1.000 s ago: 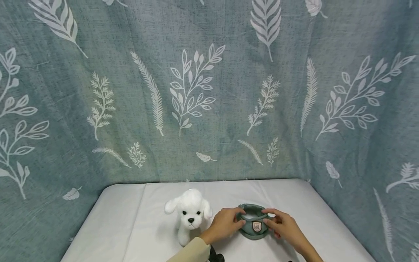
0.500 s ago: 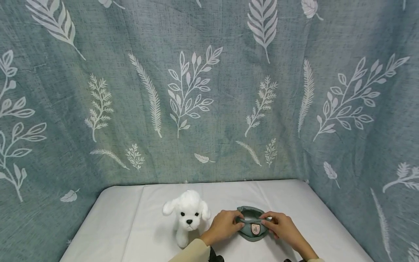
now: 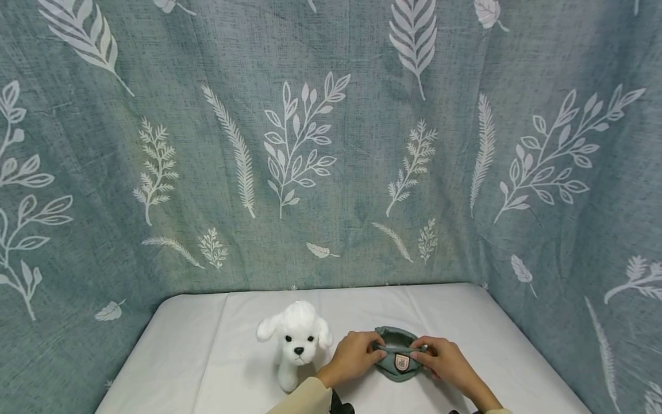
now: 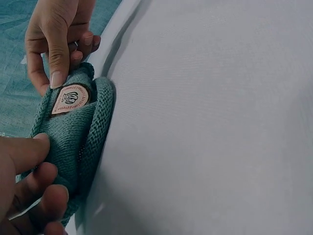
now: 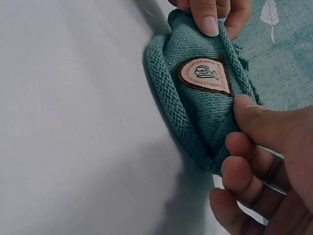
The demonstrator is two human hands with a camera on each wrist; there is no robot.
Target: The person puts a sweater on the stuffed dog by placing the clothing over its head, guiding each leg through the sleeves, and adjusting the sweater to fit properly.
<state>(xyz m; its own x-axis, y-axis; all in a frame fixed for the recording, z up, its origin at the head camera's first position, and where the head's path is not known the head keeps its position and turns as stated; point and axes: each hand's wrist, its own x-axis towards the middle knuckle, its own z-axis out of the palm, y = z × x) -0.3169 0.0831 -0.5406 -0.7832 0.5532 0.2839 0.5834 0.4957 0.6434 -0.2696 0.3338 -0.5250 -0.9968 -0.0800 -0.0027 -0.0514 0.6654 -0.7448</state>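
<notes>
Both hands hold a small teal knitted garment (image 3: 397, 359) on a white table (image 3: 170, 368). The garment lies near the front edge of the table, to the right of a white plush dog (image 3: 295, 339) and just apart from it.

Left hand (image 3: 355, 357): thumb and curled fingers pinch the left side of the garment. In the left wrist view the thumb (image 4: 24, 152) presses on the knit from above and the other fingers curl beneath its edge.

Right hand (image 3: 446, 362): thumb and fingers pinch the right side of the garment. In the right wrist view the thumb (image 5: 264, 122) lies on the knit beside a shield-shaped badge (image 5: 204, 74), and the fingers curl below the rolled hem.

The badge faces the person, between the two thumbs. The opening of the garment faces up and away, its rim drawn into a narrow band between the hands. The thick ribbed hem rests on the table.

The dog stands upright and faces the person. A teal curtain (image 3: 320, 144) with white leaf prints hangs behind and beside the table.
</notes>
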